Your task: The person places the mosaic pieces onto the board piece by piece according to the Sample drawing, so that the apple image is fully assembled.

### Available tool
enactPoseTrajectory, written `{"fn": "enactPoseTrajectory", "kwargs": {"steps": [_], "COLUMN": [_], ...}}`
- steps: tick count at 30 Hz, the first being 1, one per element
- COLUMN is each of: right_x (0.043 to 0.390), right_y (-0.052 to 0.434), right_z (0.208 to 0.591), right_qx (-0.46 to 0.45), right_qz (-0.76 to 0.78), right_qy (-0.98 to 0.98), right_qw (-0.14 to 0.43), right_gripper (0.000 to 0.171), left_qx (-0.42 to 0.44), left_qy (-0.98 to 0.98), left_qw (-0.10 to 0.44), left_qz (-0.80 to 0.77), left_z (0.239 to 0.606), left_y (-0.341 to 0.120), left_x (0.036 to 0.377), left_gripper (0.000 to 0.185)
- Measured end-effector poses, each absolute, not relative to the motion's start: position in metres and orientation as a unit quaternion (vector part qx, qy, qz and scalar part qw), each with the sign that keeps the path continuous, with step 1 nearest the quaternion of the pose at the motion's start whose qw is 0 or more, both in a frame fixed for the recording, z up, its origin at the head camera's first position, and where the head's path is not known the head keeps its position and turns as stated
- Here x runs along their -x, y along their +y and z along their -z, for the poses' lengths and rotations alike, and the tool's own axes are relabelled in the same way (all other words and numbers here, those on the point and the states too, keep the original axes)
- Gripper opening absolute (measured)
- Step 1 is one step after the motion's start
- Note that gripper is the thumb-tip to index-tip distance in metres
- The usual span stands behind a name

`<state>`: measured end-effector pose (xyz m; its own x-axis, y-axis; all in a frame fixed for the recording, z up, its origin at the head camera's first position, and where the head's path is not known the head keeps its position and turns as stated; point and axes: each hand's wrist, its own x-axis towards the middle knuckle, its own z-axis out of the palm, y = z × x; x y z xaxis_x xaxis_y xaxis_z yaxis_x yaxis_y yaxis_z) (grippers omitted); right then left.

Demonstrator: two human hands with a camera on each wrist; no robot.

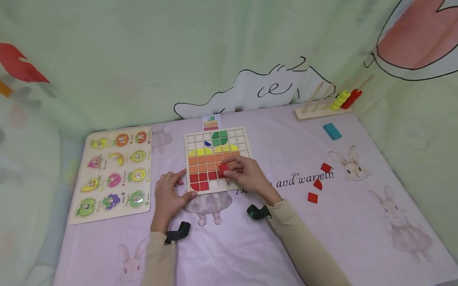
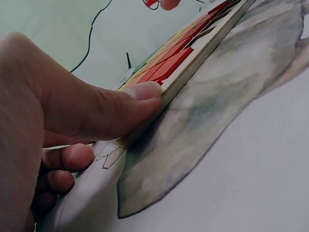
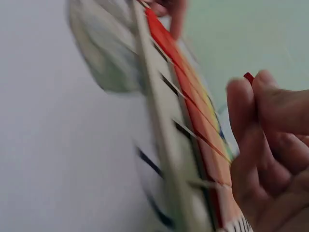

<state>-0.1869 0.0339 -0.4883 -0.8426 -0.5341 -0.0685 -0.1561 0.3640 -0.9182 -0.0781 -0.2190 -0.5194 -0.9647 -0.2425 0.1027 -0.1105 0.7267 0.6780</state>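
A square wooden grid board lies on the table, partly filled with green, blue, yellow, orange and red tiles. At its near-left corner my left hand holds the edges between thumb and index finger; in the left wrist view the thumb lies on the rim. Above the lower rows, my right hand pinches a red square tile between thumb and fingers. Only a corner of that tile shows in the right wrist view. Some lower cells are hidden behind the right hand.
A small pattern card touches the board's far edge. A fruit puzzle board lies left. Three loose red pieces lie right. Farther back are a teal block and a pegged bead stand.
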Motion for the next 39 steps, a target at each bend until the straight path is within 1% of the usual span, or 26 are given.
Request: {"fn": "enactPoseTrajectory", "kwargs": {"steps": [6,9,12,16,23,26,32,39], "right_x": [0.173,0.168,0.165,0.164,0.165,0.165,0.165,0.165], "right_y": [0.017,0.012,0.01,0.011,0.009,0.008,0.008,0.009], "right_z": [0.497,0.5,0.502,0.499,0.498,0.499,0.499,0.498], "right_qx": [0.268,0.279,0.281,0.277,0.286,0.289,0.3,0.296], "right_qz": [0.475,0.444,0.415,0.415,0.415,0.407,0.392,0.395], "right_qy": [0.825,0.839,0.855,0.856,0.854,0.857,0.862,0.863], "right_qw": [0.151,0.144,0.137,0.138,0.128,0.126,0.115,0.113], "right_gripper": [0.028,0.029,0.031,0.031,0.019,0.017,0.016,0.02], "left_qx": [-0.095,-0.088,-0.085,-0.082,-0.085,-0.088,-0.089,-0.087], "left_qy": [-0.922,-0.922,-0.922,-0.922,-0.923,-0.924,-0.922,-0.924], "left_qw": [0.095,0.103,0.106,0.107,0.106,0.104,0.102,0.103], "left_qz": [0.362,0.364,0.364,0.363,0.359,0.359,0.362,0.357], "left_z": [0.519,0.52,0.52,0.521,0.52,0.52,0.521,0.522], "left_y": [-0.218,-0.218,-0.217,-0.216,-0.218,-0.219,-0.22,-0.22], "left_x": [0.078,0.078,0.078,0.078,0.077,0.077,0.077,0.077], "left_gripper": [0.072,0.073,0.074,0.074,0.074,0.074,0.074,0.075]}}
